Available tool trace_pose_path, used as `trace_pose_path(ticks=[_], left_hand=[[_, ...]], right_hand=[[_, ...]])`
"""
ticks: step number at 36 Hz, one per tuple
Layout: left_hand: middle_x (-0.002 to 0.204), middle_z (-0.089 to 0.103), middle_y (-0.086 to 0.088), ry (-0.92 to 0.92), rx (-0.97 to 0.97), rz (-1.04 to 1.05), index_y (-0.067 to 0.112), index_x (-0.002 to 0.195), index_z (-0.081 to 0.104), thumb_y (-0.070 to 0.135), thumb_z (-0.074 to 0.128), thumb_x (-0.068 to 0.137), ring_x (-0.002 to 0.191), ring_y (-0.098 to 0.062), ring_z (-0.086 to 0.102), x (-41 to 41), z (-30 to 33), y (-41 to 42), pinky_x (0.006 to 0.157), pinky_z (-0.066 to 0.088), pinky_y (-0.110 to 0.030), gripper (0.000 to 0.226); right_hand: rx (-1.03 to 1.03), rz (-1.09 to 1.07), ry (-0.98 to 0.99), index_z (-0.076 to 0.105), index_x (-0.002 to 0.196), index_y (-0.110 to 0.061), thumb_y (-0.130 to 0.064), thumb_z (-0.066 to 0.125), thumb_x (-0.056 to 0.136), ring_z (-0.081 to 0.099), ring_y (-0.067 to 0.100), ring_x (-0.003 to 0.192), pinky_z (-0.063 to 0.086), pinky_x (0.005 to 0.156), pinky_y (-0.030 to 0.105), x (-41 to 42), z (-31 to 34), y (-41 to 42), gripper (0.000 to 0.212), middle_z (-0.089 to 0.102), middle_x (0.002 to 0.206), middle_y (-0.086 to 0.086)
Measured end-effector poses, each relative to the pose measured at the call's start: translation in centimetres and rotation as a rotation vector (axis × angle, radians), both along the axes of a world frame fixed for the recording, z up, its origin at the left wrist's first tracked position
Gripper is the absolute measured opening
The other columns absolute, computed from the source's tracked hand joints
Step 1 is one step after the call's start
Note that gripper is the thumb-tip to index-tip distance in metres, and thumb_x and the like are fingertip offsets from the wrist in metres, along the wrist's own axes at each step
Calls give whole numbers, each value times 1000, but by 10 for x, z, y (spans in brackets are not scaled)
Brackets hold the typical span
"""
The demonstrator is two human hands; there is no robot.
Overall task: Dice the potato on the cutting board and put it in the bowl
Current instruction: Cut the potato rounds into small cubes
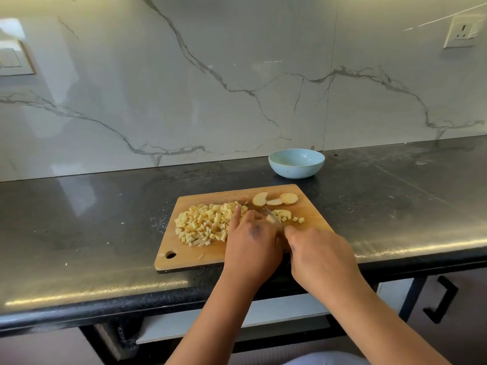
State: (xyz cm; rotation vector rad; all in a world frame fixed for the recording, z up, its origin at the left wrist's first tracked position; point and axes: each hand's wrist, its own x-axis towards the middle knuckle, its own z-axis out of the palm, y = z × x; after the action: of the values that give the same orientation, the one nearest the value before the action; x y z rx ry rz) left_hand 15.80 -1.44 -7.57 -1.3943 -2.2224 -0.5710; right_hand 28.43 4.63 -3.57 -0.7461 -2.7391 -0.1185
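On the dark desk (79, 233) a wooden cutting board (311, 206) lies near the front edge, its hanging hole at the near left corner. Across the board's left half spreads a heap of diced potato (203, 223), pale yellow cubes packed close together. At the far edge lie a few potato slices (275, 199), overlapping one another, and just in front of them sits a smaller cluster of cut potato pieces (284, 216). The left hand (251, 241) rests on the board between heap and cluster, its index finger stretched forward beside the diced heap, while the other fingers curl toward the piece being cut; its grip on that piece is hidden. The right hand (319, 256) has a closed grip on a knife (274, 218), whose blade slants up and left into the small cluster. Behind the board, apart from it, a light blue bowl (296, 163) stands upright near the marble wall (237, 75), holding no potato.
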Motion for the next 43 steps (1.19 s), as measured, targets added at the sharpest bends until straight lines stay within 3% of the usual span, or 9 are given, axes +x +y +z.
trace_pose_path(ticks=[10, 16, 18, 20, 24, 28, 33, 37, 43], left_hand=[[96, 73, 13, 77, -50, -27, 34, 96, 77, 22, 47, 82, 111, -22, 55, -8, -2, -5, 115, 6, -55, 35], [114, 70, 4, 88, -175, -58, 28, 114, 72, 21, 31, 85, 127, -24, 43, -2, 14, -9, 120, -6, -48, 51], [113, 69, 5, 28, -182, -80, 28, 115, 71, 23, 32, 86, 123, -21, 43, -4, 15, -8, 122, -1, -40, 50], [110, 68, 6, -73, -141, -104, 29, 113, 72, 23, 40, 86, 114, -15, 45, -10, 11, -6, 117, 25, -34, 42], [102, 64, -1, -264, -91, -81, 21, 101, 72, 20, 51, 86, 93, -15, 58, -14, 16, -3, 77, 53, -29, 26], [108, 65, -2, -261, -86, -70, 15, 110, 66, 29, 54, 92, 100, -18, 60, -12, 27, 8, 86, 53, -33, 25], [158, 29, -4, -308, -407, -99, 26, 151, 28, 66, 52, 88, 146, -26, 23, -2, 40, 35, 113, 31, -46, 79], [153, 34, -9, -297, -391, -77, 15, 146, 34, 63, 56, 87, 143, -28, 27, -4, 37, 53, 110, 35, -44, 79], [124, 57, 0, -92, -193, -121, 20, 124, 56, 43, 63, 89, 119, -20, 49, -15, 34, 59, 96, 47, -35, 43]], right_hand=[[-26, -22, -87, 37, 90, -23, -7, 41, 94, 32, 9, 52, 24, 44, 24, 11, 11, -9, 17, 36, 67, -6], [-72, -17, -114, 52, 94, -28, -20, 51, 95, 44, 10, 62, 27, 47, 22, 37, 27, -4, 8, 45, 74, -8], [-122, 11, -79, 55, 97, -33, -30, 52, 94, 52, 10, 70, 33, 49, 22, 46, 32, 5, 4, 52, 79, -9], [-222, 42, -88, 54, 92, -36, -38, 54, 93, 52, 6, 69, 38, 52, 23, 53, 40, 15, 2, 54, 80, -10], [-361, 45, -54, 58, 85, -36, -42, 58, 91, 45, 1, 48, 30, 44, 15, 66, 54, 37, 9, 53, 59, -13], [-445, -2, 121, 59, 87, -37, -44, 58, 92, 47, 8, 44, 36, 44, 22, 64, 50, 58, 9, 57, 58, -8], [-462, -42, 178, 60, 95, -29, -40, 56, 94, 47, 8, 50, 31, 47, 23, 43, 37, 63, 12, 52, 64, -7], [-444, -54, 125, 59, 93, -29, -40, 56, 95, 46, 4, 56, 27, 45, 20, 33, 28, 60, 12, 54, 84, -10], [-466, -31, 120, 59, 98, -29, -39, 55, 95, 47, 6, 54, 29, 45, 20, 35, 31, 57, 10, 55, 79, -9]])
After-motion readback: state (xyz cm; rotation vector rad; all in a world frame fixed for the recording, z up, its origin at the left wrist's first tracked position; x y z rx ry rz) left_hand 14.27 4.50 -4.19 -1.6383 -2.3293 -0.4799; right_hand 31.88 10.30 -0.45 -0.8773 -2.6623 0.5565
